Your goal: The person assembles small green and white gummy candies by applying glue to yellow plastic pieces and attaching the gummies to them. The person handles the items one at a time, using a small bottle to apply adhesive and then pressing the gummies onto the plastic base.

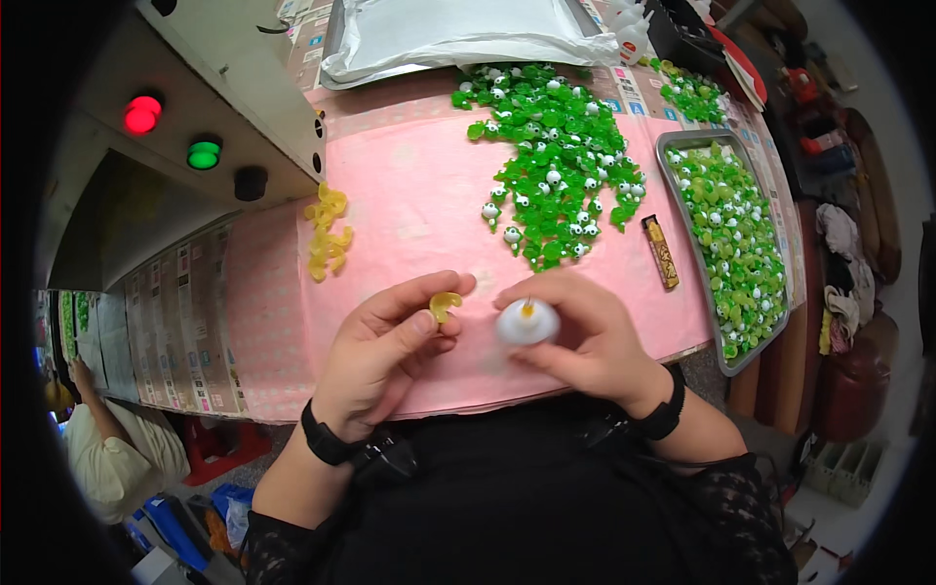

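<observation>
Between the thumb and fingers of my left hand (366,356) is a small curved yellow translucent piece (445,308). My right hand (609,336) is wrapped round a white squeeze bottle (525,326) with a thin metal tip, held tilted. The bottle's tip and the yellow piece are apart, over the pink cloth (409,214) at the table's near edge. To the left lie several loose yellow pieces (329,234). Beyond my hands spreads a large pile of green translucent pieces (561,166), many with white balls marked with black dots.
At right a metal tray (694,255) holds many green and white pieces; a narrow dark-and-gold pack (660,252) lies beside it. A paper-lined tray (468,44) stands at the back. A machine housing with red and green lights (143,115) rises at left. Another person's sleeve (127,458) shows lower left.
</observation>
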Demonstrator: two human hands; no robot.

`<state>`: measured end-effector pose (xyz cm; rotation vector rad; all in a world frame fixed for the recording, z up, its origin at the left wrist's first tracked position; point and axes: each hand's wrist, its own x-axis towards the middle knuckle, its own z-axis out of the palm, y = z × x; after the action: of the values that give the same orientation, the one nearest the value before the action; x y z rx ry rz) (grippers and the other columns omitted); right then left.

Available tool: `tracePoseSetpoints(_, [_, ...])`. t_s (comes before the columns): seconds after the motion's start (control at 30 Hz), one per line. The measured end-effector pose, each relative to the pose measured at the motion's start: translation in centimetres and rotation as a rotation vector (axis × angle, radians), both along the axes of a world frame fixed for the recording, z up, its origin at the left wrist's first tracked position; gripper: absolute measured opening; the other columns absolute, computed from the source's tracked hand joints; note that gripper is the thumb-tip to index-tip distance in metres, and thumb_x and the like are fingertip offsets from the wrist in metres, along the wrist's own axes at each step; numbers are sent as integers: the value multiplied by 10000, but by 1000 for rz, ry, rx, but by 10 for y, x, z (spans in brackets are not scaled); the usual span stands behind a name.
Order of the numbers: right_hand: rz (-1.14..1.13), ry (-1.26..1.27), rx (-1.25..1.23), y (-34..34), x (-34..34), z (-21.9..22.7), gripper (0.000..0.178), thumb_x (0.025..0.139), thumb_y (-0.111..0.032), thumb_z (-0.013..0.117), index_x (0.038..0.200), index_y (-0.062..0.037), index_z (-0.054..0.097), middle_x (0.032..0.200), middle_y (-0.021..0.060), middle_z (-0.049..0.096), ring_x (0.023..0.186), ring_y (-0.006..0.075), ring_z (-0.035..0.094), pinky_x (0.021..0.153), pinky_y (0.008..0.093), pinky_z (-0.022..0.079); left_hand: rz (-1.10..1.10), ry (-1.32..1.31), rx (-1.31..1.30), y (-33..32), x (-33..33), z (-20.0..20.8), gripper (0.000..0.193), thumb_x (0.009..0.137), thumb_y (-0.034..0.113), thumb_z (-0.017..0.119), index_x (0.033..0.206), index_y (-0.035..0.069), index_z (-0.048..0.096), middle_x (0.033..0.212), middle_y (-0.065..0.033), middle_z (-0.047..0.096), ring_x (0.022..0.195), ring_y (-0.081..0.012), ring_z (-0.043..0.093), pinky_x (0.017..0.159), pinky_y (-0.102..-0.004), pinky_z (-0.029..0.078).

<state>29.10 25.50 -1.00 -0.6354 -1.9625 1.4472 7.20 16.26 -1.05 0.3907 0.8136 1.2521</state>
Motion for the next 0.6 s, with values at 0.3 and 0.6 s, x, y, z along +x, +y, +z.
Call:
tracePoseSetpoints(0.3, [-252, 86, -430, -1, 17, 23, 396, 890, -170, 690, 1200, -14, 500, 1079, 91, 558, 861, 134, 601, 720, 262, 505, -57, -228, -33, -4, 16, -14, 335, 993, 117, 541, 1314, 18, 530, 1264, -144, 607, 1065, -158, 640, 889, -256, 552])
tracePoseSetpoints(0.6, [-309, 287, 146, 2, 27, 17, 400, 786, -154, 809, 1074, -22, 565, 1011, 93, 539, 876, 177, 535, 767, 295, 444, -33, -295, 2, -8, 18, -21, 353, 1002, 126, 524, 1338, 21, 500, 1315, -146, 571, 1108, -178, 626, 940, -275, 538])
